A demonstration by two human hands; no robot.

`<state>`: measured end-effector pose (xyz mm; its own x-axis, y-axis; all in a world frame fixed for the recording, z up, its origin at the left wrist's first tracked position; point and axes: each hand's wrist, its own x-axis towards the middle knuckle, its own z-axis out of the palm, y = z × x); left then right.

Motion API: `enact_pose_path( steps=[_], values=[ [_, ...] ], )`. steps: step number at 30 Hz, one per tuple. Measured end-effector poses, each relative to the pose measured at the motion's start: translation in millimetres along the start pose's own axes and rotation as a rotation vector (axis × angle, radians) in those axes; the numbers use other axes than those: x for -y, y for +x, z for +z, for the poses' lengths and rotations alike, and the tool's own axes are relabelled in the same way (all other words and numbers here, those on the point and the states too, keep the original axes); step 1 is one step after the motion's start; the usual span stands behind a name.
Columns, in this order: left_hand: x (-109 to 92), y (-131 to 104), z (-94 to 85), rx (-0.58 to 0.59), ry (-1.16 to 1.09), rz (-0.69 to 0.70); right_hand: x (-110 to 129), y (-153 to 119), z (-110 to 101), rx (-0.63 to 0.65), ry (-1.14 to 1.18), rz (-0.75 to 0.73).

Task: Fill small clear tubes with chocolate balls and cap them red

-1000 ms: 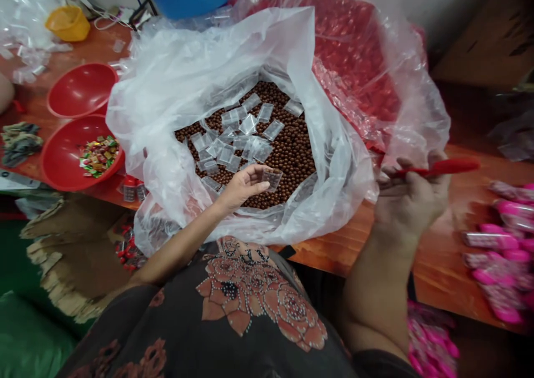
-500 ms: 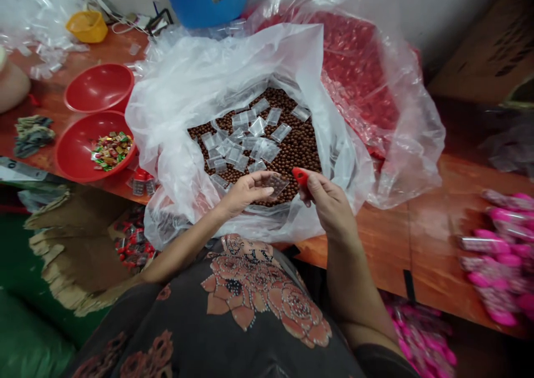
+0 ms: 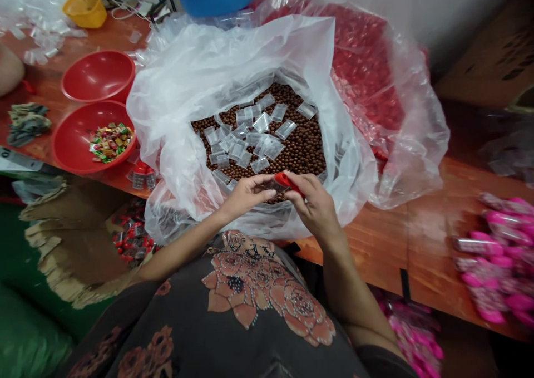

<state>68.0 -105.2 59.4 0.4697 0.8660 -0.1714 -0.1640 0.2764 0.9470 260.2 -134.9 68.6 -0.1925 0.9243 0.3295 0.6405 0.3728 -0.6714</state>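
Over the near edge of a white plastic bag (image 3: 167,94), my two hands meet. My left hand (image 3: 246,195) is closed on a small clear plastic container (image 3: 270,187) with brown balls in it. My right hand (image 3: 311,200) pinches a red cap (image 3: 286,180) against the container's end; whether it is seated I cannot tell. Below them, the bag holds many small brown balls (image 3: 302,152), with several clear containers (image 3: 262,123) lying on top.
Left stand two red bowls (image 3: 69,144), one with wrapped candies (image 3: 110,142). Capped containers (image 3: 142,176) lie beside the bag, more in a cardboard box (image 3: 83,227). A bag of red pieces (image 3: 362,60) sits behind right; pink-capped tubes (image 3: 500,250) lie far right.
My right hand has moved left, bringing the red cap to the container in my left hand. The view has shifted slightly.
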Motion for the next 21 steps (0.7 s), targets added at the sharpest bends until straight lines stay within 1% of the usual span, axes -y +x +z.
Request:
enact_pose_path(
  steps=[3,5,8,11,13,15,17,19,21],
  values=[
    [-3,-2,-1.7,0.008,0.04,0.001,0,0,-4,0.005,-0.156,-0.111],
    [-5,-3,-2.3,0.029,0.053,0.005,-2,1,-7,0.001,-0.202,-0.163],
    [-7,-6,-2.6,0.036,0.077,0.01,-4,0,-9,0.032,-0.266,-0.236],
    [-10,-7,-1.7,0.001,0.093,0.02,-4,0,-4,0.045,-0.366,-0.291],
    [-11,-6,0.6,-0.026,0.068,0.035,-3,-1,3,-0.001,-0.405,-0.331],
    [-11,-3,5.0,-0.067,-0.006,0.043,-3,-1,10,-0.046,-0.405,-0.351],
    [-9,-1,10.9,-0.115,-0.121,-0.01,-3,-1,17,-0.043,-0.394,-0.341],
    [-5,1,17.5,-0.126,-0.23,-0.131,-4,-2,22,-0.005,-0.385,-0.327],
    [-1,1,23.7,-0.13,-0.287,-0.235,-5,-4,26,0.007,-0.382,-0.333]
  ],
)
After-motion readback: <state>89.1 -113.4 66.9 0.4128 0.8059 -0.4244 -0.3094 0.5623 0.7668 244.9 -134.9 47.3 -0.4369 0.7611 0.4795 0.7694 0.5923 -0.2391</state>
